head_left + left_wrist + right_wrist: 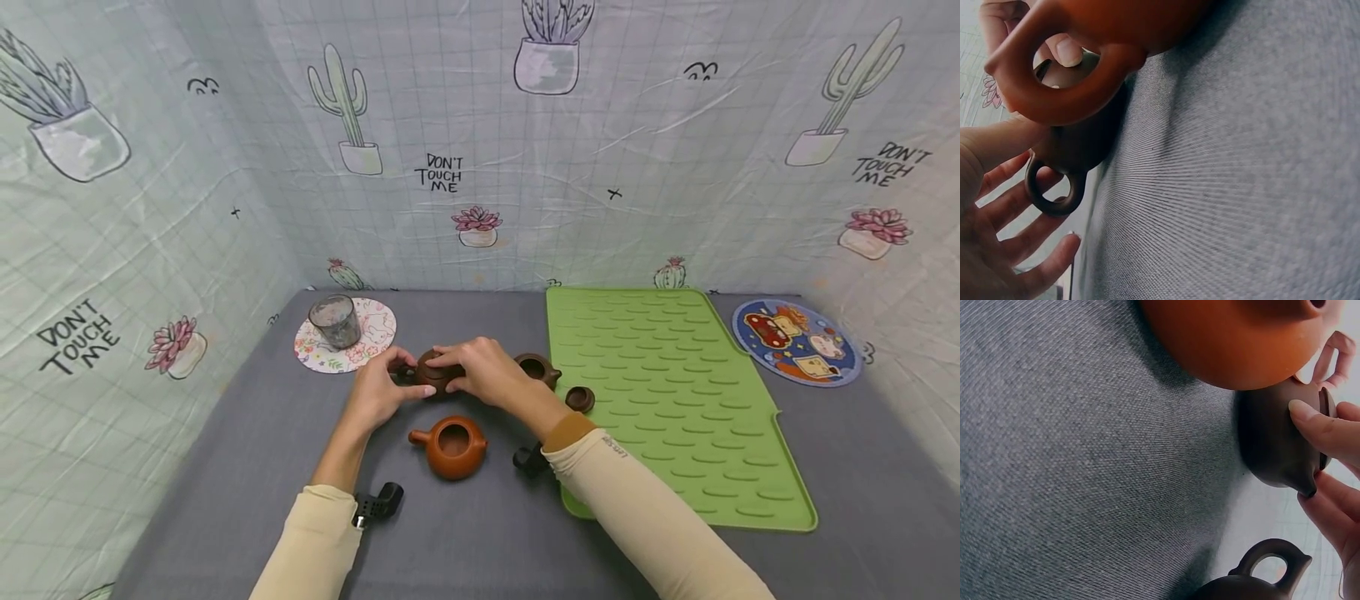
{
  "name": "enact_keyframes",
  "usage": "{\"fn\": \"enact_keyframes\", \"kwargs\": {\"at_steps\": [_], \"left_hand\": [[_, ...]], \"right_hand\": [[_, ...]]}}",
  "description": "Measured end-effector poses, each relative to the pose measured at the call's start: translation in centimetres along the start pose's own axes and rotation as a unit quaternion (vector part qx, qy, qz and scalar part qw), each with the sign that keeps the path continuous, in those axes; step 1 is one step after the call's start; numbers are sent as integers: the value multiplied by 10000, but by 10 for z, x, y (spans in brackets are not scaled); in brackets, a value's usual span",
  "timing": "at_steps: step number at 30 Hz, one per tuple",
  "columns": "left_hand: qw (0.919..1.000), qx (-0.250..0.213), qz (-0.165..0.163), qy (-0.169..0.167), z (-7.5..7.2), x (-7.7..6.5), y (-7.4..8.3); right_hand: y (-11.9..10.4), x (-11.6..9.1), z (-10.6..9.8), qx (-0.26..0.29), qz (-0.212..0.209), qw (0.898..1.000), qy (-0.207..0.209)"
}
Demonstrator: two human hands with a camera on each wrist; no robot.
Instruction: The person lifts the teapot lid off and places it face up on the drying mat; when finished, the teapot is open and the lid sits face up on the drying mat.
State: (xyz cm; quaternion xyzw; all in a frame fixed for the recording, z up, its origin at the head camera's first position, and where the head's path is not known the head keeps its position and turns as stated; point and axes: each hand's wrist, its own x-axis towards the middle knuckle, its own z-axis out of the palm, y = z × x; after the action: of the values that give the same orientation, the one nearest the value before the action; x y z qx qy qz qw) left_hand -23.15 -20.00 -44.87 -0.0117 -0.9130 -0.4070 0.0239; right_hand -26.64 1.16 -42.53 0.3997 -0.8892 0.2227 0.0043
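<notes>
Both hands are at a dark brown teapot point(432, 379) on the grey cloth, with a lid point(1325, 450) on its top. My left hand point(375, 393) is at the handle side, its thumb against the pot and its fingers spread behind the ring handle point(1060, 206). From the spout side, my right hand point(483, 367) grips the pot, its thumb on the body and other fingers by the lid and spout. Nearer me stands a lidless orange-brown teapot point(456, 468), which partly covers the dark pot in both wrist views.
A second dark teapot point(534, 360), open-topped, stands beyond my right wrist. Beside it, a small dark round piece point(580, 399) lies at the edge of a green ridged mat point(660, 400). A glass point(335, 321) stands on a floral coaster point(378, 321) at left; a blue patterned coaster point(798, 342) lies at right.
</notes>
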Motion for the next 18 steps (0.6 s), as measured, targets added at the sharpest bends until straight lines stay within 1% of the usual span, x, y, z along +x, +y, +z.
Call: {"fn": "enact_keyframes", "kwargs": {"at_steps": [9,13,18], "left_hand": [[10000,57,11,2,0,0,1],[9999,142,42,-24,-1,-1,3],[9995,281,105,-60,-2,0,6]], "right_hand": [[2,6,-7,269,97,9996,13],[3,9,-9,557,185,9983,-8],[4,9,-10,653,271,9975,68]]}}
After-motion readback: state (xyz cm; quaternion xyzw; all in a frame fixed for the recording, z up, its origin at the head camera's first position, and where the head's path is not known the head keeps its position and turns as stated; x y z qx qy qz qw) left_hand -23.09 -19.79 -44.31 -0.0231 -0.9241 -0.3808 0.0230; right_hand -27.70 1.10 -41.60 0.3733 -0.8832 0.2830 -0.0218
